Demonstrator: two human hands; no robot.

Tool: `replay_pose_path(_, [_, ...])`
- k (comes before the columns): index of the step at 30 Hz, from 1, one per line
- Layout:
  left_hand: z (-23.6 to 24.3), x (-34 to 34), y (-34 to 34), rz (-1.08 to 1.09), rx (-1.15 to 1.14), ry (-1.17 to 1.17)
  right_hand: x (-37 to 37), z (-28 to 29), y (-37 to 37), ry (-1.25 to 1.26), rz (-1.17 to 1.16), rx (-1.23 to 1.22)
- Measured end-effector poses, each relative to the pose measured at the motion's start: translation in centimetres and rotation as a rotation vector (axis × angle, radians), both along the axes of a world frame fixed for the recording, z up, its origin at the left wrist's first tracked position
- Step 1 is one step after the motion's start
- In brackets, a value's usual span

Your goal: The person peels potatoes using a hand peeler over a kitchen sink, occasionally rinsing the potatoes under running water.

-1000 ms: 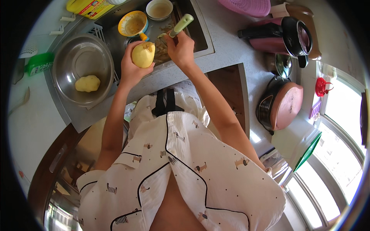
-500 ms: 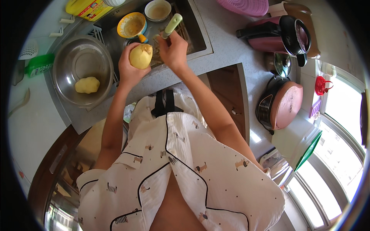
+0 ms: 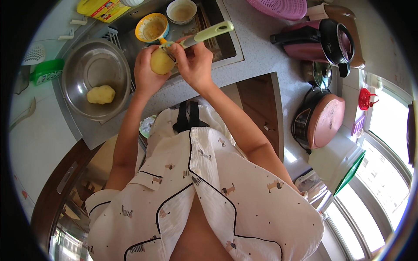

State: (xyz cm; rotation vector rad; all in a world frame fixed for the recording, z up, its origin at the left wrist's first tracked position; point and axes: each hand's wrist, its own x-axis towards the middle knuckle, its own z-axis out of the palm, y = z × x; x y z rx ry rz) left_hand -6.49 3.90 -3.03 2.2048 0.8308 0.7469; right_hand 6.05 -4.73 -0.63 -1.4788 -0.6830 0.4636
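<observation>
My left hand (image 3: 146, 71) is wrapped round a peeled yellow potato (image 3: 162, 63) above the near edge of the sink. My right hand (image 3: 197, 63) grips a peeler (image 3: 209, 35) with a pale green handle, which points up and to the right. The peeler's metal head rests against the top right of the potato. Another peeled potato (image 3: 101, 94) lies in a large steel bowl (image 3: 75, 104) left of my left hand. Just beyond my hands, in the sink, are an orange-rimmed bowl with a handle (image 3: 152, 27) and a white bowl (image 3: 181, 11).
The sink (image 3: 230, 43) has a steel rim along the grey counter (image 3: 257, 48). To the right stand a dark red jug-like appliance (image 3: 305, 41), a glass-lidded pot (image 3: 321, 75) and a pink-lidded cooker (image 3: 326, 119). A pink basket (image 3: 281, 8) sits at the back; a yellow jug (image 3: 101, 8) stands back left.
My right hand has turned the peeler from steeply upright to a lower slant and brought its head onto the potato. The potato has tilted in my left hand.
</observation>
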Motion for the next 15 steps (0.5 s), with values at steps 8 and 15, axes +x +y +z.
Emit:
replay_pose_path(8, [-0.3, 0.3, 0.5, -0.034, 0.279, -0.036, 3.3, -3.0, -1.0, -0.109, -0.070, -0.291])
replay_pose_path(15, [0.1, 0.3, 1.4, -0.104, 0.367, 0.029, 0.6, -0.3, -0.4, -0.128, 0.039, -0.036])
